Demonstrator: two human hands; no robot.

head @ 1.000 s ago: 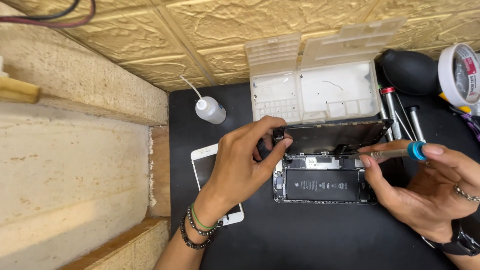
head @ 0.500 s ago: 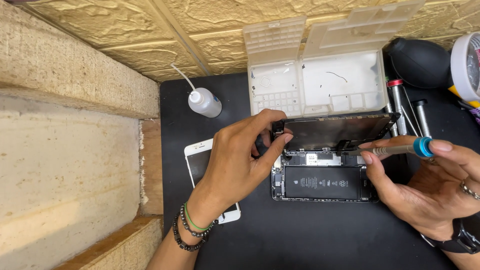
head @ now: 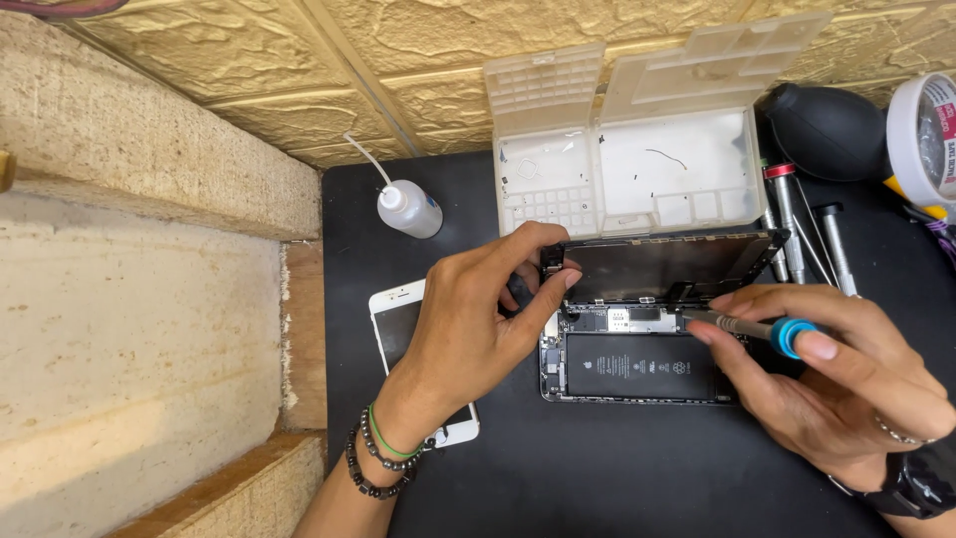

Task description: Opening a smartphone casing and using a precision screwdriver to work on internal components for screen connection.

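An opened phone (head: 637,367) lies on the black mat (head: 617,478), its battery and inner parts showing. Its screen panel (head: 667,266) is lifted up and tilted toward the back. My left hand (head: 468,329) pinches the left edge of that screen panel and holds it up. My right hand (head: 836,379) grips a small screwdriver (head: 747,327) with a blue cap, its tip down at the top edge of the phone's inside, just below the lifted screen.
A white phone (head: 398,329) lies under my left wrist. A clear parts box (head: 637,149) stands open behind the phone. A small squeeze bottle (head: 408,207) is at the back left. More screwdrivers (head: 787,214), a black air blower (head: 827,130) and a tape roll (head: 921,134) sit at the right.
The view has shifted slightly, so everything sits a little higher in frame. Both hands keep their hold; the screwdriver tip stays at the phone's top edge.
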